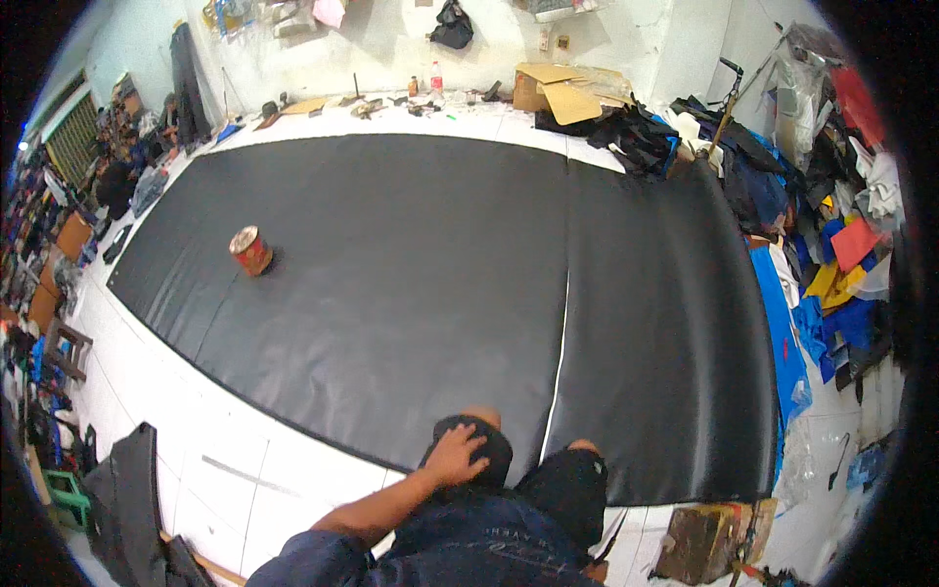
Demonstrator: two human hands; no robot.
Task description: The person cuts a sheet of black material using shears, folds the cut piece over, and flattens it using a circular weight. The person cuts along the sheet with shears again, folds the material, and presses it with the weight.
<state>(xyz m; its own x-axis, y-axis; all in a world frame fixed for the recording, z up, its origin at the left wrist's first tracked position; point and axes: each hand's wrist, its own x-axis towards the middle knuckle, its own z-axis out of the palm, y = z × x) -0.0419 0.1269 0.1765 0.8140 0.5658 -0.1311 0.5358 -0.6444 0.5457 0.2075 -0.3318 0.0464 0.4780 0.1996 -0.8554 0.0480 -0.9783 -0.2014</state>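
Note:
My left hand [457, 456] rests on my left knee, over the black shorts, with its fingers spread and nothing in them. Only a small part of my right hand [595, 571] shows at the lower edge, beside my right thigh. A thin dark pointed tool [614, 534] sticks up from it; its exact kind is too small to tell. In front of me a large black sheet [421, 264] lies flat on the floor. A pale seam line splits off a separate black strip [655, 362] on the right. A rusty red tin can [250, 251] stands on the sheet's left part.
White floor tiles [235, 440] border the sheet. Cardboard pieces [572, 93] and bottles [435, 78] sit along the far wall. Heaped coloured scraps [846, 254] fill the right side. Near me stand a worn block [699, 543] at right and a green stool [67, 499] at left.

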